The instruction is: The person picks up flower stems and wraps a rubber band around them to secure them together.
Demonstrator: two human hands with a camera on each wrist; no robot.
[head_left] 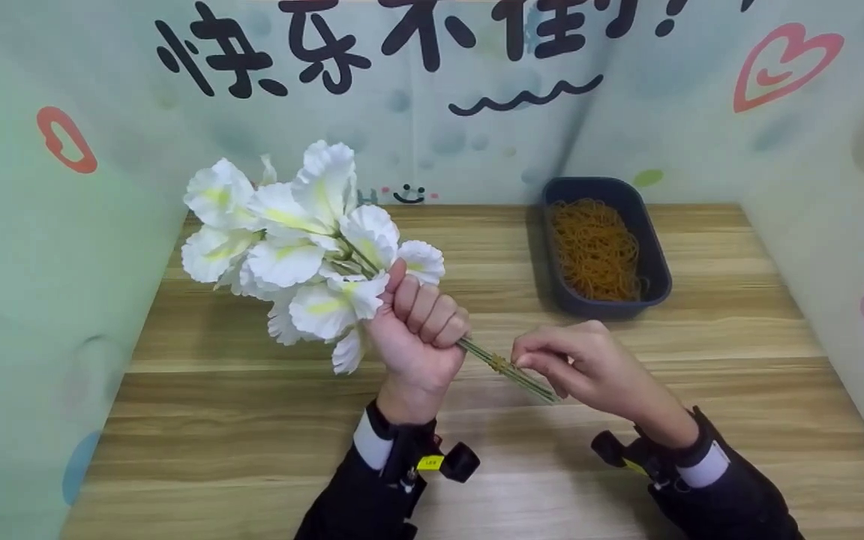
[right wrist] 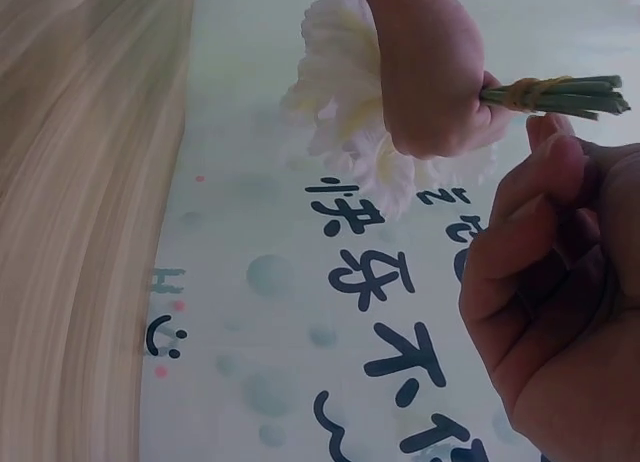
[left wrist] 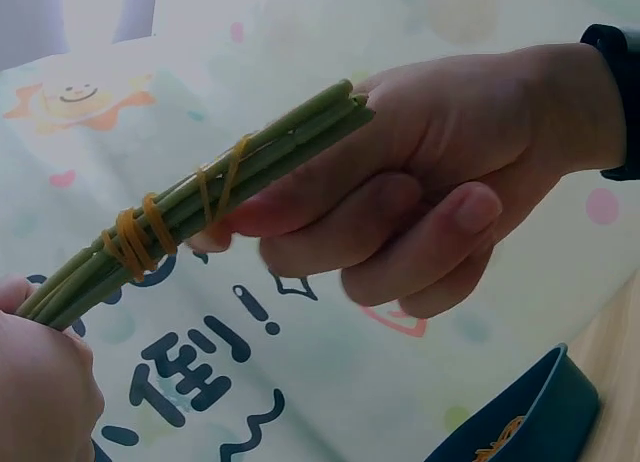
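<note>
My left hand [head_left: 421,330] grips a bunch of white artificial flowers [head_left: 282,255] by the green stems [head_left: 533,386]. The blossoms lean to the upper left, and the bare stem ends point to the lower right. A yellowish rubber band [left wrist: 135,244] is wound several times around the stems, with looser loops nearer the cut ends. Beside these loops is my right hand [head_left: 589,367], its fingers curled and thumb and index finger together at the band. In the left wrist view the stems partly hide those fingertips. The right wrist view shows the right hand [right wrist: 540,282] just below the stem ends.
A dark blue plastic box [head_left: 657,289] full of rubber bands [head_left: 597,251] stands at the back right of the wood-grain table [head_left: 252,450]. Behind the table and along its sides hangs a printed backdrop [head_left: 477,150]. Each wrist wears a strapped camera [head_left: 460,462].
</note>
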